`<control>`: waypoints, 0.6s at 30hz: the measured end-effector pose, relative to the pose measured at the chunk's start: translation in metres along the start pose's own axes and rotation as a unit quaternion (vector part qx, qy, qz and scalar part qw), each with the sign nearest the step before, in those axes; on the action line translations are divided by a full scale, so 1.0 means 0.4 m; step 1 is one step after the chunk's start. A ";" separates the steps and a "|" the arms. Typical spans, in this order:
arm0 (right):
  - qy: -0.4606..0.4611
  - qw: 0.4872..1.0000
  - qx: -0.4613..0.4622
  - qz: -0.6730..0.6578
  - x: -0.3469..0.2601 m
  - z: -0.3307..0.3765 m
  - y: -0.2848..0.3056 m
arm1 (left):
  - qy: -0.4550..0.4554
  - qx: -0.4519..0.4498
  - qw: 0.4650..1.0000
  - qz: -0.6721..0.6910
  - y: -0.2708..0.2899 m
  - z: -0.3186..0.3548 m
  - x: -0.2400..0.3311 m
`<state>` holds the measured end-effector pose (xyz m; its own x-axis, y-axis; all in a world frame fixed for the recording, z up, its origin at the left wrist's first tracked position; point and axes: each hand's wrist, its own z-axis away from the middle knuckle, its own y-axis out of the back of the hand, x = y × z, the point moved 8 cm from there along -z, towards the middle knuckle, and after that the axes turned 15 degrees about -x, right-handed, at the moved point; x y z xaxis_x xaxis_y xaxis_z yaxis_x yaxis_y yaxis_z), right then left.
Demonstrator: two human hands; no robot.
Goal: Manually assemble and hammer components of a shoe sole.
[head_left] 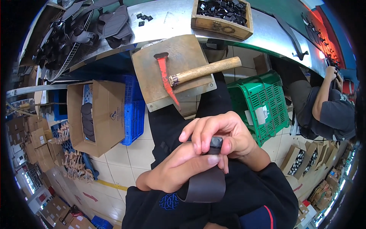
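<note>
Close to my body, my left hand (179, 166) is wrapped around what looks like a dark brown shoe (207, 187); its wide curved band hangs below the thumb, and the rest is hidden by my fingers. My right hand (228, 133) pinches a small black heel tip (215, 143) between thumb and fingers, right above the left thumb. Whether the tip sits on the heel cannot be made out. Beyond my hands, a hammer (206, 71) with a red head and wooden handle lies on a worn square plate (152, 97).
A wooden box (213, 26) of black heel tips stands on the metal bench (171, 23), several loose tips (144, 18) left of it. Shoe parts (114, 23) fill the left. A cardboard box (105, 128) and green crate (267, 103) flank me. Another person (333, 110) works at right.
</note>
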<state>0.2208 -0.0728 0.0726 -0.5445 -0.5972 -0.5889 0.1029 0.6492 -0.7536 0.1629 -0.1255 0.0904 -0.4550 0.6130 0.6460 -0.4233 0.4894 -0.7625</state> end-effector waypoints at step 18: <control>0.007 0.997 -0.065 0.036 0.005 -0.016 -0.025 | -0.043 0.010 0.997 -0.067 -0.029 0.025 0.000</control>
<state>0.2134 -0.0773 0.0809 -0.5513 -0.5406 -0.6355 0.0347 0.7462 -0.6648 0.1601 -0.1374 0.0994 -0.4582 0.4867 0.7438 -0.4997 0.5510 -0.6684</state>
